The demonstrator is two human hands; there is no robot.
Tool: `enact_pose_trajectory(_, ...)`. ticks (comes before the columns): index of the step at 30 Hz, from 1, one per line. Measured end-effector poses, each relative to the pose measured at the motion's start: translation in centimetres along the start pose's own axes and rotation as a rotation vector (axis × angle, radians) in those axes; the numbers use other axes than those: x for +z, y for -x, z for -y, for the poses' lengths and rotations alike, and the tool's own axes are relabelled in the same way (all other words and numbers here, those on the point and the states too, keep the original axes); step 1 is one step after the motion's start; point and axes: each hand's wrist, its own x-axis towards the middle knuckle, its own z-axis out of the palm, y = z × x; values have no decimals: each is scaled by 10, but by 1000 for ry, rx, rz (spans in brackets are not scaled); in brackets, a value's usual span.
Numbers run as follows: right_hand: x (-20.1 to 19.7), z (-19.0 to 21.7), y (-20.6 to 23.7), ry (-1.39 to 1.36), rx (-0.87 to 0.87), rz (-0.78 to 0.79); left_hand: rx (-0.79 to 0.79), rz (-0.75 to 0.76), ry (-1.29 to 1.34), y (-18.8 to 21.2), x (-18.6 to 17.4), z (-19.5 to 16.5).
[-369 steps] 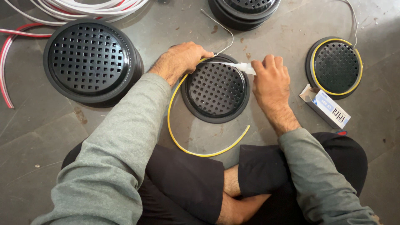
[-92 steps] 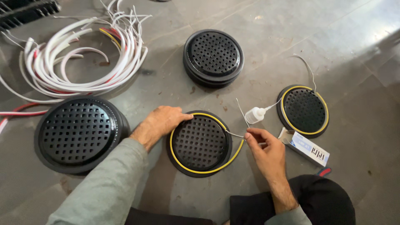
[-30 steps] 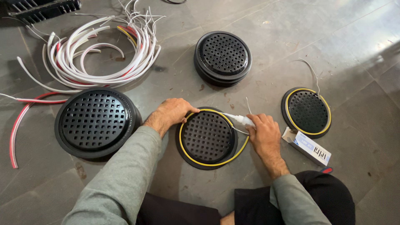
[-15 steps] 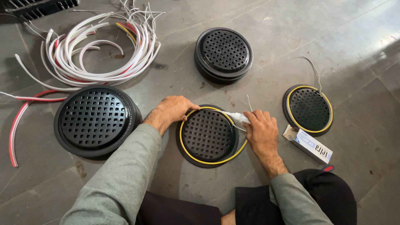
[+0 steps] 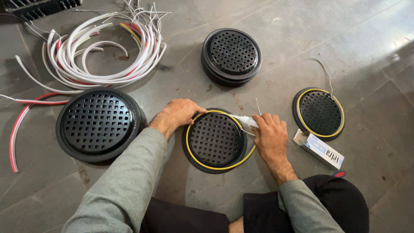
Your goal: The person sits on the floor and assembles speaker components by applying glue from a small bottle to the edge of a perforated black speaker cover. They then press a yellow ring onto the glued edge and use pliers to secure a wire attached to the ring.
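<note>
Left hand (image 5: 179, 114): rests fingers-down on the upper left rim of the middle grille, pressing on the rim rather than closing around anything.
Right hand (image 5: 269, 133): closed around a small white tube (image 5: 246, 121), nozzle end pointing left at the grille's upper right rim.
Middle grille (image 5: 215, 140): black round perforated disc, lying flat on the floor at centre frame between both hands.
Yellow strip (image 5: 224, 166): runs around the grille's rim; a thin wire end sticks up near the tube.
Finished-looking grille (image 5: 319, 113): right of frame, also ringed in yellow, with a thin wire trailing upward.
Small box (image 5: 318, 149): white and blue carton lying just beside the right hand, below that grille.
Large grille (image 5: 98, 125): left of frame, no strip on it.
Stacked grilles (image 5: 232, 56): upper centre, well apart from the hands.
Coiled strips (image 5: 99, 51): white, with some red and yellow, piled at upper left.
Floor (image 5: 280, 34): grey stone tiles, carrying everything.
Risk: too hard a squeeze could flood the rim and reach the fingers; if the left hand lifts, the strip may spring out of its seat; the loose wire end could get stuck down.
</note>
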Motion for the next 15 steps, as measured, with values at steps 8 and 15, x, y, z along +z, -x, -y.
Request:
enact_pose_trajectory(8,-13,-4,6,-25,11,-32,-14,2,30,-8,11,8)
enact_pose_trajectory(15,-29,-4,11,-11,28,-53,43,-54,-7,-9,11,9)
